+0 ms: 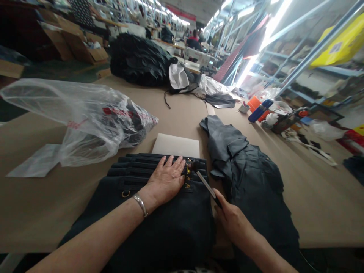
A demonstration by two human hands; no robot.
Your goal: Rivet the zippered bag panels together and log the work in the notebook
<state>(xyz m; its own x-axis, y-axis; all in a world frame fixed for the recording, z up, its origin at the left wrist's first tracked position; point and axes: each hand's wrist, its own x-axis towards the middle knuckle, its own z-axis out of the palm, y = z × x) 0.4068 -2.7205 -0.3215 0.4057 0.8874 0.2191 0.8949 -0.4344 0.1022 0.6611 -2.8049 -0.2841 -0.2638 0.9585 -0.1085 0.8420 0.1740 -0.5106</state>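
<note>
My left hand lies flat with fingers stretched out on a stack of dark navy garments in front of me; a silver bracelet circles the wrist. My right hand is closed round the handle of a small hammer. The hammer's dark head rests by small gold metal fittings on the top garment, just right of my left fingertips. A gold ring shows on the garment to the left. A white board lies under the far edge of the stack.
A heap of dark grey cloth lies at my right. A clear plastic bag with dark contents sits at the left. Black fabric piles, cardboard boxes, an orange cup and clutter stand farther along the brown table.
</note>
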